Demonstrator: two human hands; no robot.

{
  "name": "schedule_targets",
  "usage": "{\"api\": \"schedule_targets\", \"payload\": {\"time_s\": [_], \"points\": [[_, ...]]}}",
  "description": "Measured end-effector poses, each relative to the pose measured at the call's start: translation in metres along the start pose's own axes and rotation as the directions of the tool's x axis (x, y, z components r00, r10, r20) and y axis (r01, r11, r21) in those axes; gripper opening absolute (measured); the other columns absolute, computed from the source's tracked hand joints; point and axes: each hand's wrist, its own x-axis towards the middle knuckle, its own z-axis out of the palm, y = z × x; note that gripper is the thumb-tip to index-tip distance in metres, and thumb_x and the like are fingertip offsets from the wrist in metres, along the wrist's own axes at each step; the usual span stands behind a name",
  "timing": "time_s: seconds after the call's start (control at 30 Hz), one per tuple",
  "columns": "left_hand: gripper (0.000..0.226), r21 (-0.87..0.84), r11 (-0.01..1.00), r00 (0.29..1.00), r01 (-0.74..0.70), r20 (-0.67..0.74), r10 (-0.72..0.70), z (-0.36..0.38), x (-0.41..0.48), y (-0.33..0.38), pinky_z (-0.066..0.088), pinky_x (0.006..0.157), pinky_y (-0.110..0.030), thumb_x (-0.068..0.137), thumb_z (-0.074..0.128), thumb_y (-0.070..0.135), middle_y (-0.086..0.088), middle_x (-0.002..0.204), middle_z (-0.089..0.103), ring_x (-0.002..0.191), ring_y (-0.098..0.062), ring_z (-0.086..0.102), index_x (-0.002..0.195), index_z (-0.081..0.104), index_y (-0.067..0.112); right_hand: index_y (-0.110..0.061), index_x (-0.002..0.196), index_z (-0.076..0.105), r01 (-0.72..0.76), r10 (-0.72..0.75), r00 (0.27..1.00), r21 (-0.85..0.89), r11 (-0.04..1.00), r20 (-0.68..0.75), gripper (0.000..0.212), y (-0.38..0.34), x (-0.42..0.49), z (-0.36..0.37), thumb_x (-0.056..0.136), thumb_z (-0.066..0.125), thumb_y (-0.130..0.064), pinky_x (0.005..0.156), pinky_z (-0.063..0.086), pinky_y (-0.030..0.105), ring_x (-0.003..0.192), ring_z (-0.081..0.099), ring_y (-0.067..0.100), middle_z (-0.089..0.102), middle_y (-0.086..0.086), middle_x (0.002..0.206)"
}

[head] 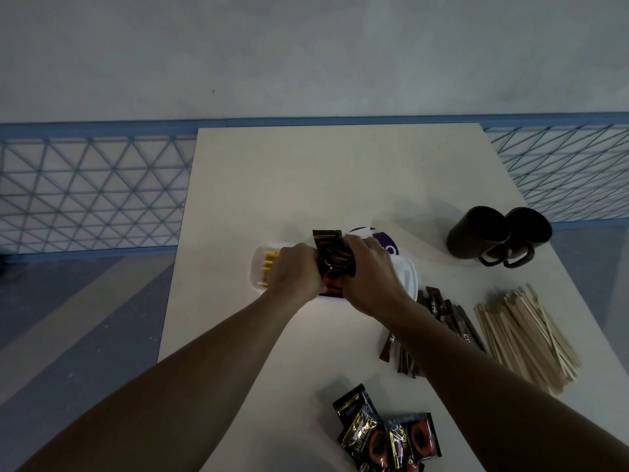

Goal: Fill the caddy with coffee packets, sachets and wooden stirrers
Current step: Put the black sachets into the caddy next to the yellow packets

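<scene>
Loose coffee packets (388, 434) lie nearest on the worktop (306, 172). They look light, floppy and foil-slick, so are best squeezed by the flat sides as a stack. Farther off, the left hand (294, 270) and right hand (371, 267) clamp curled fingers (357, 245) on a bundle of packets (335, 258), whose lower end seemingly sits in the white caddy (257, 267).

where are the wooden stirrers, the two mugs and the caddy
wooden stirrers (524, 338): head view, middle of the pile
two mugs (476, 237): head view, body of one mug
caddy (257, 274): head view, bare left rim
</scene>
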Motion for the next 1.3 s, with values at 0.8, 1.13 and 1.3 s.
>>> {"api": "schedule_targets", "payload": {"time_s": [0.8, 1.13, 1.3], "points": [[0.066, -0.150, 0.971, 0.978, -0.187, 0.060, 0.198, -0.022, 0.021, -0.010, 0.041, 0.082, -0.021, 0.091, 0.056, 0.006, -0.002, 0.141, 0.052, 0.121, -0.023, 0.053, 0.150, 0.034, 0.026, -0.017, 0.126, 0.051, 0.041, -0.032, 0.995, -0.093, 0.995, 0.096, 0.049, -0.001, -0.006, 0.004, 0.083, 0.074, -0.019, 0.079, 0.057, 0.037, 0.103, 0.062, 0.022, 0.061, 0.004, 0.123], [0.012, -0.306, 0.910, 0.951, -0.279, -0.220, 0.218, -0.021, 0.031, 0.001, 0.045, 0.056, -0.007, 0.090, 0.069, 0.011, 0.005, 0.085, 0.066, 0.073, -0.004, 0.061, 0.099, 0.072, 0.018, -0.014, 0.133, 0.049, 0.095, -0.080, 0.992, -0.164, 0.982, 0.096, 0.054, -0.004, -0.009, 0.009, 0.084, 0.073, -0.013, 0.070, 0.049, 0.028, 0.099, 0.061, 0.025, 0.059, 0.008, 0.122], [0.014, -0.198, 0.916, 0.928, -0.350, -0.209, 0.309, -0.024, 0.035, 0.005, 0.054, 0.073, -0.026, 0.086, 0.071, 0.009, 0.004, 0.081, 0.068, 0.077, -0.013, 0.064, 0.091, 0.074, 0.021, -0.015, 0.124, 0.055, 0.104, -0.102, 0.994, -0.055, 0.993, 0.028, 0.046, 0.000, -0.006, 0.005, 0.082, 0.072, -0.008, 0.073, 0.057, 0.029, 0.095, 0.062, 0.019, 0.062, 0.004, 0.115]]}}
